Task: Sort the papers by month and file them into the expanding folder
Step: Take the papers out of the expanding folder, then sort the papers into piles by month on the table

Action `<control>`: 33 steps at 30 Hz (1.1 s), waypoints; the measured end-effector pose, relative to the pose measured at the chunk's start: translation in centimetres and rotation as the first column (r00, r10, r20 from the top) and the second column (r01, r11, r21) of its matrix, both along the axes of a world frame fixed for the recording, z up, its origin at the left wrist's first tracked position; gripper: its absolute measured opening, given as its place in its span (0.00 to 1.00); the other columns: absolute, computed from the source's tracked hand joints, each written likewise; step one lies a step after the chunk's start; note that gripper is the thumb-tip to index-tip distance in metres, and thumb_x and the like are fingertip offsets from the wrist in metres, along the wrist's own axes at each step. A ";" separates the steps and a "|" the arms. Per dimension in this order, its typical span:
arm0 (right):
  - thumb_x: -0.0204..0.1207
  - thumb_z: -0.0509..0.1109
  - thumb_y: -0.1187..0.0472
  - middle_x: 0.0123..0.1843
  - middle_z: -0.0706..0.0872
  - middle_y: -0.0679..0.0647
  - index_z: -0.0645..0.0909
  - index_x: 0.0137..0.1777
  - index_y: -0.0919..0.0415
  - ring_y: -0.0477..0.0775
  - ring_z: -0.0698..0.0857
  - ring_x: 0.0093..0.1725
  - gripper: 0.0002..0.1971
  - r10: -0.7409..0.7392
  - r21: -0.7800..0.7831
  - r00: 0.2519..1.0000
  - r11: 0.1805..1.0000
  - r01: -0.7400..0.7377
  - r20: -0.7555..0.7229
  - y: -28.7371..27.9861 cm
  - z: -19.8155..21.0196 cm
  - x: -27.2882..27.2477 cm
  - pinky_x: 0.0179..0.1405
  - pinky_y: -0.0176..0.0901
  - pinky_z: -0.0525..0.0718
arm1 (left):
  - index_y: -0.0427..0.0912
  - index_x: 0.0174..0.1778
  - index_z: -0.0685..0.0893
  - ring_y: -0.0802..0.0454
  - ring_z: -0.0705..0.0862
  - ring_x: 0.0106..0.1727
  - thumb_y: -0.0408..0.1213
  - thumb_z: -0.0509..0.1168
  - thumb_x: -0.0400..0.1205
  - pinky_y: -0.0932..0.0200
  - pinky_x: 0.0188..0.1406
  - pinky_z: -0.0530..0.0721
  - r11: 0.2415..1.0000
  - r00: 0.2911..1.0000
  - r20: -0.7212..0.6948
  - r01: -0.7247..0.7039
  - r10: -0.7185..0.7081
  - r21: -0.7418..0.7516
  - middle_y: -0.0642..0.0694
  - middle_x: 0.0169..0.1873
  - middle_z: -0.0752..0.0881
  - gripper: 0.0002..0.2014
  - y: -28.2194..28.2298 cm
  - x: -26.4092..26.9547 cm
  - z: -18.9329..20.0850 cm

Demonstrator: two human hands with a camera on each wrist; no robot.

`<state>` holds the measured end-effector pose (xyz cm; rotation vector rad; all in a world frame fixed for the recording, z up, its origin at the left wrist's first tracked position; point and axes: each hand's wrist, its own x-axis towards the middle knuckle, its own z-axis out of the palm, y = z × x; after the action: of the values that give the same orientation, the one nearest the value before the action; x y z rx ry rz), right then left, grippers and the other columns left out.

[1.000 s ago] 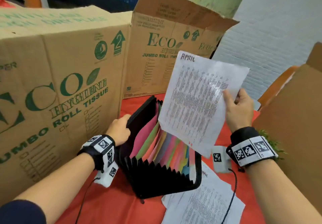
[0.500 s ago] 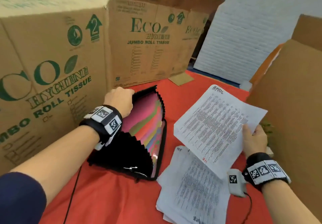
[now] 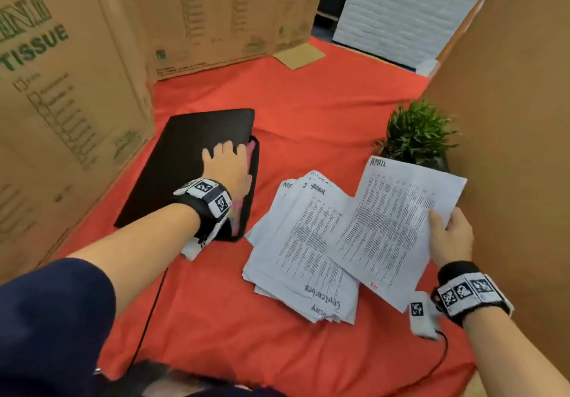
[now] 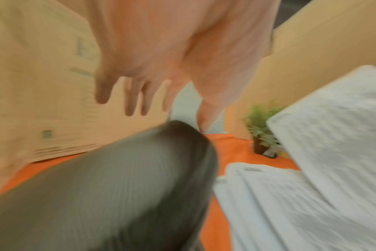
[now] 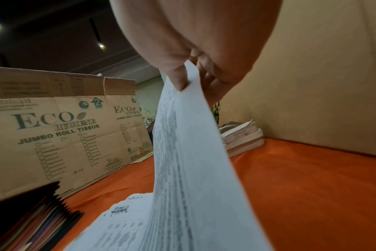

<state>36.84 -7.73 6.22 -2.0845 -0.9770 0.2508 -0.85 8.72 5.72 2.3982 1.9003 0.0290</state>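
The black expanding folder (image 3: 188,162) lies flat on the red cloth, its coloured dividers (image 5: 32,225) showing along its right edge. My left hand (image 3: 226,162) lies on its cover with fingers spread and straight; in the blurred left wrist view the hand (image 4: 140,95) hovers just above the black cover (image 4: 110,186). My right hand (image 3: 447,233) pinches the lower right corner of a printed sheet headed "APRIL" (image 3: 398,224), held above the cloth. Thumb and fingers (image 5: 180,79) clamp that sheet (image 5: 182,169). A loose stack of papers (image 3: 302,254) lies between the folder and the held sheet.
Tall cardboard boxes (image 3: 61,88) wall in the left and back, and a cardboard panel (image 3: 509,119) stands close on the right. A small potted plant (image 3: 416,134) sits behind the held sheet. A pile of books (image 5: 240,137) lies by the right panel.
The folder went from standing open to lying flat under my left hand. My right hand carried the April sheet down and to the right, beside the paper stack.
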 end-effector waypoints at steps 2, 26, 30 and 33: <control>0.82 0.64 0.62 0.59 0.86 0.63 0.79 0.61 0.67 0.61 0.83 0.58 0.11 -0.004 0.013 1.000 1.000 0.003 0.004 -0.4 0.0 0.9 0.57 0.52 0.78 | 0.41 0.69 0.74 0.38 0.76 0.67 0.58 0.65 0.76 0.40 0.68 0.71 0.959 0.957 0.077 0.277 -0.281 0.059 0.41 0.65 0.78 0.31 -2.0 1.6 -0.4; 0.83 0.65 0.62 0.52 0.85 0.49 0.81 0.60 0.58 0.49 0.82 0.48 0.09 0.276 0.113 0.954 0.951 -0.289 0.120 0.4 7.4 0.7 0.47 0.41 0.75 | 0.49 0.57 0.81 0.45 0.80 0.58 0.32 0.61 0.81 0.45 0.58 0.72 0.817 0.810 -0.115 0.560 -0.575 -0.141 0.50 0.52 0.84 0.12 -9.2 7.8 -4.0; 0.76 0.68 0.61 0.47 0.89 0.52 0.83 0.52 0.57 0.58 0.86 0.46 0.06 0.399 0.004 0.904 0.915 -0.404 0.153 0.7 10.8 0.8 0.46 0.51 0.82 | 0.55 0.45 0.88 0.49 0.75 0.63 0.37 0.66 0.77 0.44 0.62 0.67 0.910 0.906 0.126 0.386 -0.404 0.149 0.57 0.56 0.85 0.08 -6.3 7.2 -1.5; 0.65 0.65 0.57 0.40 0.86 0.58 0.82 0.46 0.61 0.61 0.83 0.41 0.12 0.483 -0.072 0.858 0.875 -0.478 0.175 1.2 13.2 0.1 0.41 0.52 0.80 | 0.53 0.32 0.88 0.43 0.73 0.67 0.29 0.68 0.68 0.43 0.57 0.69 0.923 0.832 0.434 0.219 -0.346 0.315 0.49 0.65 0.82 0.12 -4.2 6.5 1.0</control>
<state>36.91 -6.56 19.45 -1.8782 -1.6199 0.3239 5.65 4.48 6.77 2.4849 1.3664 0.8199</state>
